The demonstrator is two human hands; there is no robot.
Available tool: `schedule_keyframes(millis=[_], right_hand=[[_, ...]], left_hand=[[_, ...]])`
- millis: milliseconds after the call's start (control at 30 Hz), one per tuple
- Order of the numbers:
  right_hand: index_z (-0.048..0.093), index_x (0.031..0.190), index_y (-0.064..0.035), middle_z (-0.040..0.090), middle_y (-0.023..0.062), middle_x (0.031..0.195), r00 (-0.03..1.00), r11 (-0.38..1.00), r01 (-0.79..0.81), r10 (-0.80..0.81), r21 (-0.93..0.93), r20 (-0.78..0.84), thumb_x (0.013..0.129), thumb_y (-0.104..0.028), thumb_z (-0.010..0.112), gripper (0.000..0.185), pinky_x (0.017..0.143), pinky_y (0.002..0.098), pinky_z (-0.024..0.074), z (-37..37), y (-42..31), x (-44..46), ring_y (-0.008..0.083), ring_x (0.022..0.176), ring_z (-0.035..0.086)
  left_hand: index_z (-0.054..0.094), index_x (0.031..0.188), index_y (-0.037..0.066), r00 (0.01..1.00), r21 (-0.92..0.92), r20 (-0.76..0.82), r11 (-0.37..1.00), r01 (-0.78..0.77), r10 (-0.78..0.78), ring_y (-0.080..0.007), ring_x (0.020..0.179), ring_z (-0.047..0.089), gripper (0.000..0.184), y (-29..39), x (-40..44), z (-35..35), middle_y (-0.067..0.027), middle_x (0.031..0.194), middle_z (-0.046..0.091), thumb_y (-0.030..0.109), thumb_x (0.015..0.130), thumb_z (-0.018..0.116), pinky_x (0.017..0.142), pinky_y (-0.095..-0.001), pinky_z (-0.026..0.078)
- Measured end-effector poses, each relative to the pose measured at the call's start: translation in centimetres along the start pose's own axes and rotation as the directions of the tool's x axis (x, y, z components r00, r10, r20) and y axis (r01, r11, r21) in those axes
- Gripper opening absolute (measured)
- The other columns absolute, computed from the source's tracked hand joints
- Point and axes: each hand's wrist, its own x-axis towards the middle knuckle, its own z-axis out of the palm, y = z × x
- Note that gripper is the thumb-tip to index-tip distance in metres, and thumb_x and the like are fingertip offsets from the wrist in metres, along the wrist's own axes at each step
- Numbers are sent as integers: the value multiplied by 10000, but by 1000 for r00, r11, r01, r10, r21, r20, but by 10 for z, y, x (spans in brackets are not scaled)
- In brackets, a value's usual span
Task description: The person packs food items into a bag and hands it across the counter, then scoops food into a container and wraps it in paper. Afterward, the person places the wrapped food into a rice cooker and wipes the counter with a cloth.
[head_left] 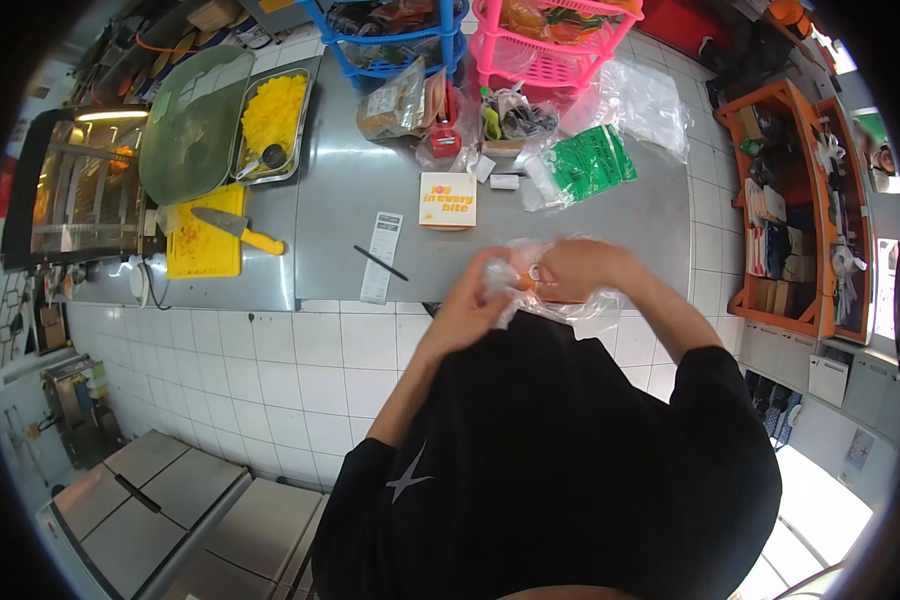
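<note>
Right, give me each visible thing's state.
Clear plastic bag, bunched in left hand
Square white box with orange lettering, closed
Rectangular metal tray of yellow food, uncovered
Glass-fronted display case, lit
Yellow-handled knife, flat on yellow cutting board
Black pen, lying across white printed slip

Knife (238, 230) on cutting board (203, 250)

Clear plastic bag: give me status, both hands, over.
Left hand: grip closed on clear plastic bag. Right hand at the bag, blurred, grip unclear. Printed box beyond, pen off left, both apart from the bag.
</note>
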Motion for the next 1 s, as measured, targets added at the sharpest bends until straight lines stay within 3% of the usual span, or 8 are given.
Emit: schedule_keyframes(millis=[133, 267, 467, 600, 700, 800, 933, 1000], right_hand=[[530, 1344, -214, 587, 194, 1197, 771, 971, 163, -237, -177, -590, 763, -340, 752, 635, 937, 531, 461, -31, -15, 112, 367, 1068, 600], [376, 1494, -314, 352, 263, 1430, 930, 952, 35, -143, -305, -340, 676, -382, 811, 929, 1019, 633, 370, -5, 8, 206, 453, 1353, 355], [439, 1449, -302, 444, 234, 1306, 829, 982, 51, -144, -183, -540, 622, -365, 833, 919, 997, 557, 383, -14, -15, 125, 428, 1247, 434], [492, 1412, -263, 457, 209, 1290, 835, 975, 206, -128, 88, -536, 608, -328, 814, 868, 1026, 540, 376, -42, -42, -7, 409, 1234, 445], [486, 1416, -249, 471, 216, 1279, 945, 947, 244, -185, 206, -269, 619, -318, 803, 860, 1051, 525, 373, -17, -29, -43, 414, 1231, 449], [464, 1434, -264, 484, 210, 1235, 911, 972, 201, -140, 121, -389, 635, -395, 802, 877, 973, 545, 388, 57, 11, -16, 397, 1180, 469], [450, 1452, -284, 464, 213, 1323, 853, 961, -265, 195, -80, -484, 750, -526, 770, 809, 1013, 578, 363, 82, 12, -11, 388, 1300, 422], [449, 1455, -292, 414, 201, 1405, 854, 971, -185, 83, -151, -513, 769, -549, 748, 791, 1068, 632, 312, 97, 24, -9, 402, 1353, 380]], left_hand=[[479, 1084, 49, 960, 250, 278, 968, -36, -36, -159, 732, 630, 186, -1, -10, 3, -88, 936, 700, 25, 916, 555, 659, -314, 495], [519, 905, 48, 923, 383, 384, 911, -151, -9, -102, 809, 597, 54, -4, -13, 4, -58, 956, 683, 46, 932, 566, 697, -259, 478], [595, 948, 58, 975, 189, 215, 982, 17, -59, -104, 847, 618, 52, -27, -13, -24, -27, 902, 656, 41, 907, 621, 748, -257, 494], [578, 935, 44, 981, -19, -141, 991, 134, -135, -107, 854, 618, 71, -37, -6, -40, -22, 886, 637, 9, 906, 633, 767, -262, 492], [551, 1001, 38, 927, -73, -346, 981, -179, 143, -129, 846, 634, 110, -44, 9, -40, -63, 919, 647, 8, 924, 624, 794, -273, 488], [478, 1137, 49, 927, -101, -191, 933, -346, 324, -143, 720, 634, 223, -13, 18, -20, -115, 970, 655, 0, 947, 584, 696, -270, 508], [369, 1270, 75, 985, -329, 64, 935, -133, 163, -112, 579, 580, 355, 26, 29, 9, -152, 1074, 639, -43, 970, 515, 485, -252, 475], [332, 1322, 85, 974, -317, 96, 934, -166, 206, -114, 560, 583, 414, 34, 46, 15, -159, 1147, 629, -34, 972, 519, 462, -250, 469]])
